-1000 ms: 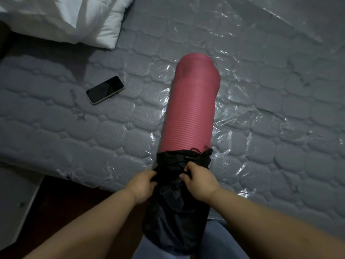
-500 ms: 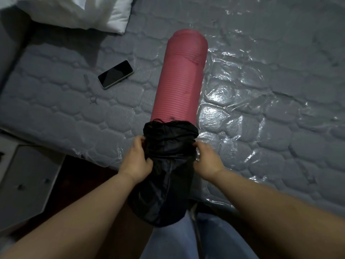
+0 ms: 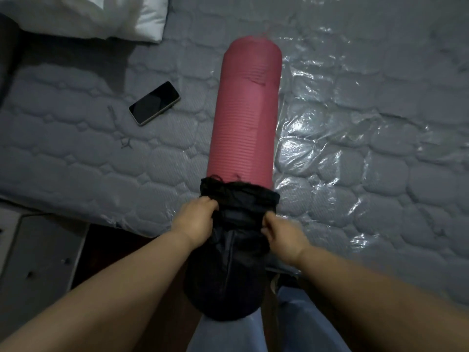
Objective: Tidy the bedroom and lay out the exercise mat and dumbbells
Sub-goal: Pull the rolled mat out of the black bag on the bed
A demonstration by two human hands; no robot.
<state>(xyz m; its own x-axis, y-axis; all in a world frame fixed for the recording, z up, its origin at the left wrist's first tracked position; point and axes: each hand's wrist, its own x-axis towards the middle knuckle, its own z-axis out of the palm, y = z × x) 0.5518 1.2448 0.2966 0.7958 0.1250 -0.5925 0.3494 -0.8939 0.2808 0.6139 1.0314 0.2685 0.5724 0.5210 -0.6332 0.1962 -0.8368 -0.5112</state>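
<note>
Two hands work on the black bag (image 3: 228, 262) that covers the near end of the rolled pink mat (image 3: 247, 110). The left hand (image 3: 195, 221) grips the bag's left side just below its gathered mouth, fingers curled into the cloth. The right hand (image 3: 281, 233) pinches the right side at the same height. I think the hands are placed opposite each other so the cloth can be drawn evenly off the roll, toward the person.

Most of the mat lies on the bed (image 3: 355, 199), pointing away from the near edge, and its bagged end hangs past that edge, over the person's legs. The mattress carries the weight, so the hands only need to pull.

A phone (image 3: 154, 102) lies face up to the left of the mat, apart from it, and a white pillow (image 3: 106, 16) sits at the far left corner. Neither is in the way. The mattress's plastic wrap is wrinkled beside the roll and may let it slide.
</note>
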